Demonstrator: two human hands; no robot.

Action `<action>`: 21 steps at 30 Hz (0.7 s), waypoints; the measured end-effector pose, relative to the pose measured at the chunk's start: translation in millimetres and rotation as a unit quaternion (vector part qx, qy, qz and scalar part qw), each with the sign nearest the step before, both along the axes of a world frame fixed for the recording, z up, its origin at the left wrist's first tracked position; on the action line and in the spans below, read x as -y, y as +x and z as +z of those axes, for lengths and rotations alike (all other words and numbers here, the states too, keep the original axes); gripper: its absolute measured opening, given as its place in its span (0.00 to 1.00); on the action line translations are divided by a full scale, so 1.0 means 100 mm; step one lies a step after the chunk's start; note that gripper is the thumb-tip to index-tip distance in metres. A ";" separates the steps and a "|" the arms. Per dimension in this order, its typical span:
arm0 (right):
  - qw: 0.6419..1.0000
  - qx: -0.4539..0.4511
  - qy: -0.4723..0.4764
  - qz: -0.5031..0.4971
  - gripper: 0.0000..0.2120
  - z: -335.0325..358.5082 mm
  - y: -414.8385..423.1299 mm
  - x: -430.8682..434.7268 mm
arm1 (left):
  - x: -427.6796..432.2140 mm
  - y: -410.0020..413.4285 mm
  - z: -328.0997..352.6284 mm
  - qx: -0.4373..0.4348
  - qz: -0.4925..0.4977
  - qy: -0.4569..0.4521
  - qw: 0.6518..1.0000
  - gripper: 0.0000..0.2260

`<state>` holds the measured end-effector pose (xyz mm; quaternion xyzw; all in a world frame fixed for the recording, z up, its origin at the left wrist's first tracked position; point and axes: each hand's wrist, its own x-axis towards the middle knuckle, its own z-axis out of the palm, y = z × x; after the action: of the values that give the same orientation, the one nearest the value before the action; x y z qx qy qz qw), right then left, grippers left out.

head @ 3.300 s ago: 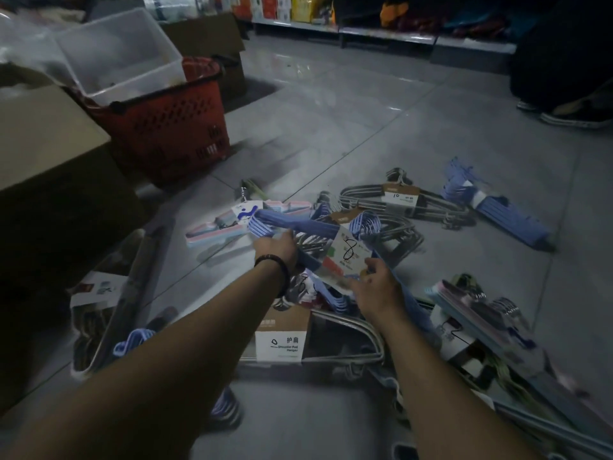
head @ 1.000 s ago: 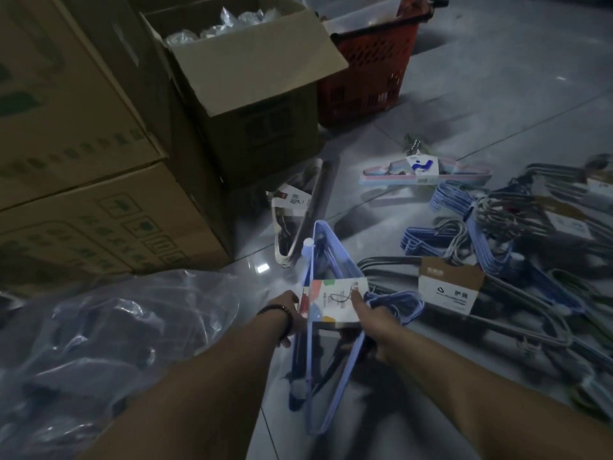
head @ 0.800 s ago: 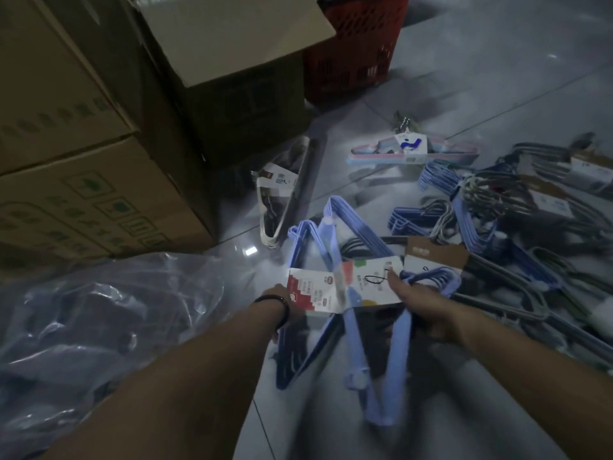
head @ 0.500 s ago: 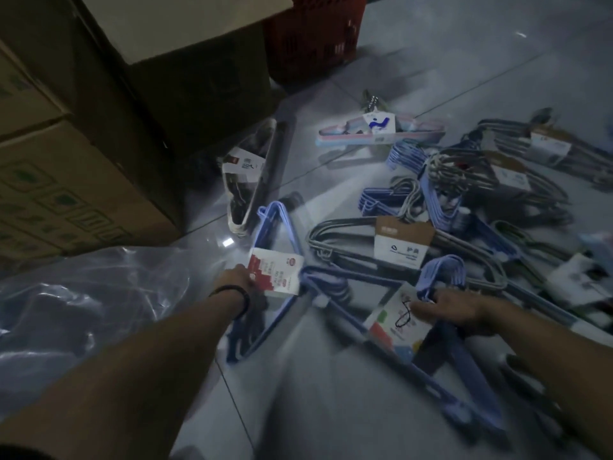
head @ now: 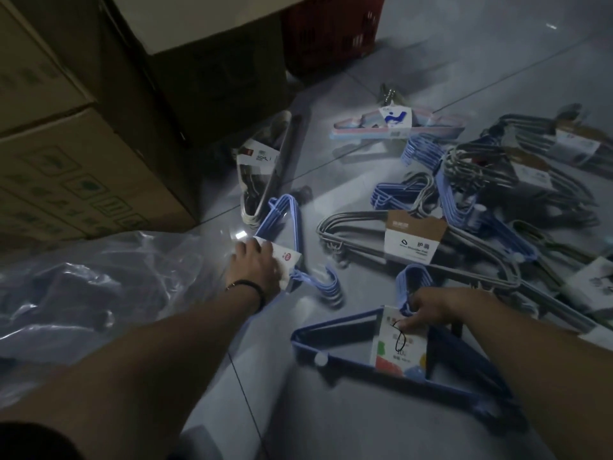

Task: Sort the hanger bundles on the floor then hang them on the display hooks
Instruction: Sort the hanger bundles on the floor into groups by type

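On the tiled floor (head: 298, 423), near centre: two bundles of blue hangers.
- Left blue bundle (head: 296, 227), beside a clear plastic bag (head: 99, 287): left hand (head: 255, 265) on it, grip curled over its white label.
- Near blue bundle (head: 358, 364), lying flat: right hand (head: 434, 307), grip pinching the label top by the hooks.

Right: grey hanger bundles (head: 411, 240), heaped.
Far left: cardboard boxes (head: 83, 180).

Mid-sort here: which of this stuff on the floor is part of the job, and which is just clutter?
Job: blue bundle under left hand; dark-blue bundle in right hand; grey bundle; pastel bundle; clear-wrapped bundle.
Lying about: boxes; red basket; plastic bag.
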<state>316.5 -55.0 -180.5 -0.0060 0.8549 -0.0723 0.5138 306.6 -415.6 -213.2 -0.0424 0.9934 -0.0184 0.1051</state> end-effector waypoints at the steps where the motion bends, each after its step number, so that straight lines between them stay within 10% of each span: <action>1: 1.000 -0.018 0.005 0.008 0.22 0.00 -0.01 0.03 | -0.07 0.01 0.01 0.004 -0.020 0.014 1.000 0.21; 5: 0.997 -0.052 0.025 0.044 0.14 0.11 0.00 0.08 | -0.41 -0.01 0.07 0.041 -0.116 0.123 0.985 0.13; 11: 0.963 -0.088 -0.068 -0.245 0.13 0.44 -0.39 -0.63 | -1.07 -0.34 0.29 0.076 -0.154 0.208 0.963 0.16; 16: 0.898 -0.334 -0.001 -0.287 0.14 0.59 -0.69 -1.11 | -1.69 -0.66 0.44 0.160 0.008 0.328 0.931 0.16; 21: 0.923 -0.269 0.062 -0.268 0.25 0.22 -0.67 -1.10 | -2.04 -0.59 0.29 0.229 0.230 0.470 0.821 0.17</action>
<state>249.6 54.6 -158.5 0.2360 0.9334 -0.1494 0.2254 248.0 -212.0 -183.9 -0.2095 0.7905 0.4660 0.3377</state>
